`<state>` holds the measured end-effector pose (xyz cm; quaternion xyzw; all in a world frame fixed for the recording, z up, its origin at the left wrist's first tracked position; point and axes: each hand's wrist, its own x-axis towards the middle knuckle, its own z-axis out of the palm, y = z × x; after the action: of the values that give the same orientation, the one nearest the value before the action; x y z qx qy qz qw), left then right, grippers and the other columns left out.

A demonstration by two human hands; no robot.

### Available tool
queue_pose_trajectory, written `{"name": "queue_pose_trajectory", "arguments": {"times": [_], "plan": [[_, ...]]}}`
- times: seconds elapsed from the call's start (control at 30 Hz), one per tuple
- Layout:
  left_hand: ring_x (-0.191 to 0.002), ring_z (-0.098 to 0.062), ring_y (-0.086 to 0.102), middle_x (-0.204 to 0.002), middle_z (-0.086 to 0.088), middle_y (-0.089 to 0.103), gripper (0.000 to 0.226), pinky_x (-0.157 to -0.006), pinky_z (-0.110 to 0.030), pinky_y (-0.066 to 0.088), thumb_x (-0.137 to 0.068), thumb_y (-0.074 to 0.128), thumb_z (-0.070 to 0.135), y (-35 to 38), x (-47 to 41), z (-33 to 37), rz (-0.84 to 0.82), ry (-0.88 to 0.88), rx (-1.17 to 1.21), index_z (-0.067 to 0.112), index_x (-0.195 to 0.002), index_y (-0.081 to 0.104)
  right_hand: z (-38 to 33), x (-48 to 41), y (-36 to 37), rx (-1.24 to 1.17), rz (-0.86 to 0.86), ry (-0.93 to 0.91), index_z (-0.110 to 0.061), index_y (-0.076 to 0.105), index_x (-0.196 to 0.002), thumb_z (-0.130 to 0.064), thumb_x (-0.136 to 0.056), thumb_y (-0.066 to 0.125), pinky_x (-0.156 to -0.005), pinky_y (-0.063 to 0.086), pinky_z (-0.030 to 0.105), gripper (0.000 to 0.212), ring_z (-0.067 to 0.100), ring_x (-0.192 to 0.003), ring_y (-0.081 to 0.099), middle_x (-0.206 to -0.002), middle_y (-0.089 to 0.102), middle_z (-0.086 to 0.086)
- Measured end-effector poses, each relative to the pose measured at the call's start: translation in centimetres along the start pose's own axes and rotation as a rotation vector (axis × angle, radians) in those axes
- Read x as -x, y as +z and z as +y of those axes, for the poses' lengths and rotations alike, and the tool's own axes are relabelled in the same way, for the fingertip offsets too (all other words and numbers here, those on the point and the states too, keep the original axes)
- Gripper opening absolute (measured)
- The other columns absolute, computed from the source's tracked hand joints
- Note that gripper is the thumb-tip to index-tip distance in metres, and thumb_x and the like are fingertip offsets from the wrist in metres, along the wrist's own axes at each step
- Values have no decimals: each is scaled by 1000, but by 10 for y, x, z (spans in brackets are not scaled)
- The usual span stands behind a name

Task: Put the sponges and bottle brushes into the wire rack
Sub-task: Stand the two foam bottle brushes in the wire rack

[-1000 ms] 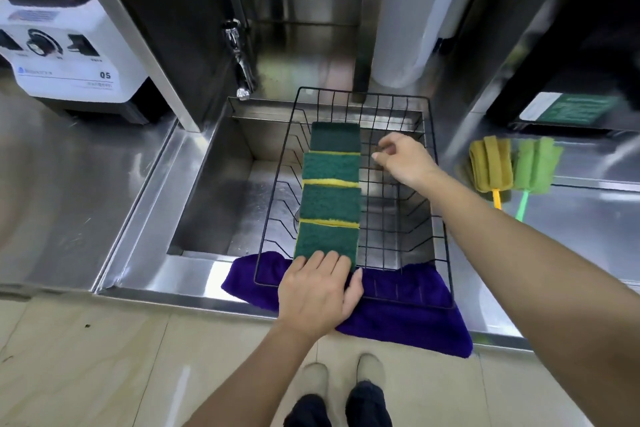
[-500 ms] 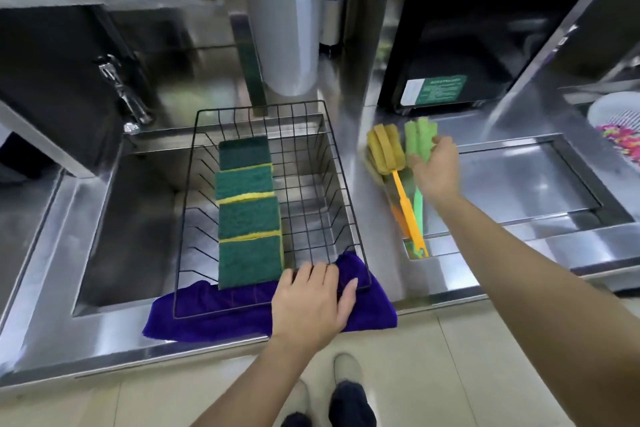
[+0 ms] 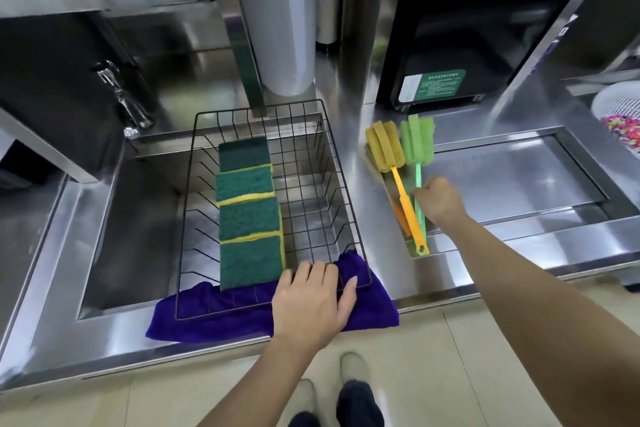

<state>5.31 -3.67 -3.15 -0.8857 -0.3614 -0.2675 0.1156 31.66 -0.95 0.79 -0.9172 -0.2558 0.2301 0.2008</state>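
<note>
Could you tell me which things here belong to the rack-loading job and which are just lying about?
Job: wire rack, four sponges, yellow bottle brush, green bottle brush.
Lying about: purple cloth, pump bottle, white colander.

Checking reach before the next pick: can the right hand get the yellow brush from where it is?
Probably yes. The right hand is already at the green brush handle, and the yellow brush lies right beside it on the steel counter, handle exposed, nothing covering it.
</note>
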Motion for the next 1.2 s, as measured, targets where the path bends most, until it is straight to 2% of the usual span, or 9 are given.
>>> {"name": "queue_pose_trajectory", "arguments": {"times": [0.1, 0.33, 0.53, 0.63, 0.7, 0.77, 0.87, 0.97, 1.2], "plan": [[-62, -22, 53, -66, -2, 56, 47, -56, -33, 40, -97, 38, 43, -1, 0, 0, -10, -9, 4, 13, -72, 62, -1, 1, -4, -14, 66, 8, 6, 57, -105, -20, -89, 49, -85, 47, 41, 32, 43, -106, 58, -113, 62, 29], [-60, -22, 52, -65, -1, 56, 44, -56, -33, 40, -94, 43, 46, -4, -1, 0, -39, -42, 16, 14, -70, 61, -33, 21, -33, -210, 441, -65, 0, 46, -112, -26, -97, 36, -81, 43, 42, 31, 43, -101, 58, -109, 64, 27], [-59, -22, 52, -63, -2, 55, 47, -56, -34, 41, -94, 42, 48, -7, -3, 0, -37, -95, 32, 13, -69, 60, -76, 34, -44, -349, 478, -331, -2, 49, -102, -28, -96, 40, -69, 36, 37, 28, 26, -74, 48, -70, 53, 2], [-57, -23, 51, -61, -1, 53, 44, -56, -34, 40, -94, 44, 45, -8, -4, -3, -22, -127, 41, 13, -68, 59, -94, 39, -40, -522, 401, -431, -11, 47, -85, -24, -94, 44, -65, 37, 32, 16, 15, -61, 45, -56, 40, -8], [-56, -23, 50, -60, -1, 52, 43, -57, -35, 39, -94, 45, 44, -11, -6, -7, -7, -177, 25, 13, -67, 58, -105, 45, -33, -598, 314, -462, -21, 40, -71, -22, -93, 46, -57, 34, 25, 23, 4, -50, 39, -53, 36, -7], [-55, -23, 51, -58, -2, 52, 44, -57, -35, 40, -94, 43, 43, -12, -7, -14, 1, -239, 3, 13, -65, 57, -115, 51, -20, -625, 183, -451, -26, 38, -65, -24, -91, 49, -58, 35, 25, 29, 5, -53, 40, -54, 39, -7], [-55, -24, 51, -58, -2, 52, 42, -55, -35, 41, -93, 44, 41, -9, -4, -22, -6, -238, -34, 13, -65, 57, -126, 63, 9, -573, -59, -435, -25, 43, -65, -26, -89, 53, -63, 41, 34, 26, 20, -62, 50, -60, 51, -3], [-57, -23, 50, -60, -2, 51, 40, -55, -34, 38, -94, 43, 38, -4, 1, -21, -5, -182, -55, 13, -65, 57, -129, 78, 35, -302, -242, -500, -18, 46, -71, -27, -93, 50, -60, 38, 29, 24, 20, -70, 51, -67, 52, -1], [-57, -21, 48, -61, -1, 51, 37, -53, -32, 36, -94, 44, 33, -2, 3, -20, 12, -139, -52, 15, -65, 58, -125, 84, 80, -31, -385, -441, -1, 51, -92, -16, -96, 41, -68, 40, 32, 19, 27, -81, 53, -90, 55, 17]]}}
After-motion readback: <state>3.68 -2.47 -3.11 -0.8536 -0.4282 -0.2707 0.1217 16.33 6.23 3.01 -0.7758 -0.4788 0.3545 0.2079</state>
